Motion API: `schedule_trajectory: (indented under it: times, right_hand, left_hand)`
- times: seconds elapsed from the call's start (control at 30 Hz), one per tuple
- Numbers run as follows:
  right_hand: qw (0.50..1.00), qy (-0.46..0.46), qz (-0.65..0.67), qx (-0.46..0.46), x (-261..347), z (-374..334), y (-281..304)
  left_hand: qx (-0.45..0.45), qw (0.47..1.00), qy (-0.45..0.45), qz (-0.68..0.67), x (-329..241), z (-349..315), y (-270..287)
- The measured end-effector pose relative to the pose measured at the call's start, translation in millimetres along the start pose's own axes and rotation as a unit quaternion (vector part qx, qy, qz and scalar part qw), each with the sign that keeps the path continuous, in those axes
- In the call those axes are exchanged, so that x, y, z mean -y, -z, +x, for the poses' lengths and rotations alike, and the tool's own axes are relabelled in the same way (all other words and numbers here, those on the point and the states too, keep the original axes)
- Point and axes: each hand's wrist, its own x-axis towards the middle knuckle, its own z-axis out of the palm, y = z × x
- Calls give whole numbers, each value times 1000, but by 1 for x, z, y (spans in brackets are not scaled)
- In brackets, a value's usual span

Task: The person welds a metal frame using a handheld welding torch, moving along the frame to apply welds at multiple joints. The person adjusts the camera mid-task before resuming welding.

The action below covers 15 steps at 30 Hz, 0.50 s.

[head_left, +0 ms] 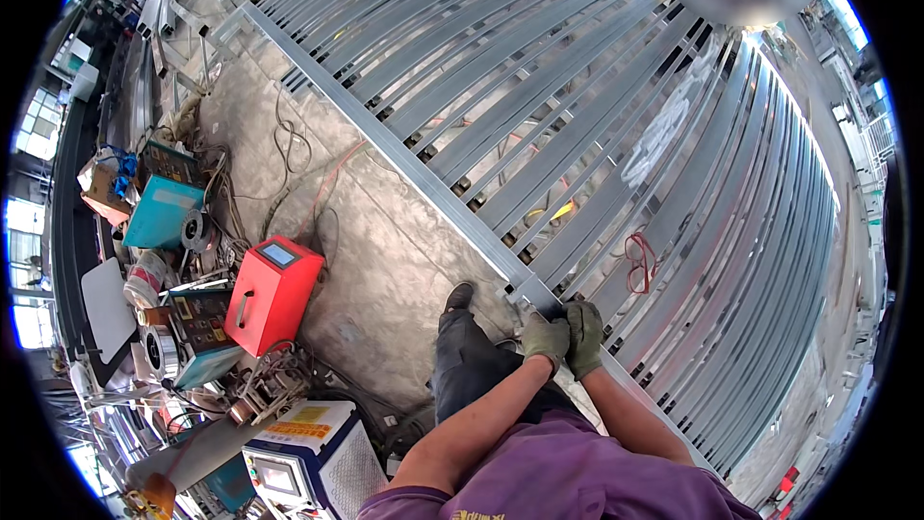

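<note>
My left hand (pixel 545 339) and my right hand (pixel 583 335), both in olive-green work gloves, are side by side at the near edge of a large grey metal frame (pixel 414 169). Their fingers are curled closed. A small dark thing (pixel 551 310) shows just beyond the gloves, by the edge rail; its kind is hidden. Long parallel metal bars (pixel 549 164) run away from this rail across the frame. A red looped strap or cable (pixel 639 265) lies on the bars to the right of my hands.
To the left, a red machine box (pixel 274 294) with a small screen stands on the concrete floor (pixel 385 231). Nearer me is a white and blue machine (pixel 308 443). Teal machines (pixel 168 207), wire spools (pixel 195 229) and tangled cables (pixel 279 376) crowd the left side.
</note>
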Motion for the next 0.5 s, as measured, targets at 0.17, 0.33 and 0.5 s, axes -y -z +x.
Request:
schedule_trajectory:
  times: [0.17,0.33,0.5]
  right_hand:
    - [999,32,-3,8,-8,12,-1]
    - [999,9,-32,20,-3,-3,12]
    - [998,2,-55,35,-18,-6,4]
  left_hand:
    - [7,998,-10,-58,-24,-12,15]
    - [14,999,35,-4,-17,-25,6]
    - [-51,999,10,-8,-34,-36,19]
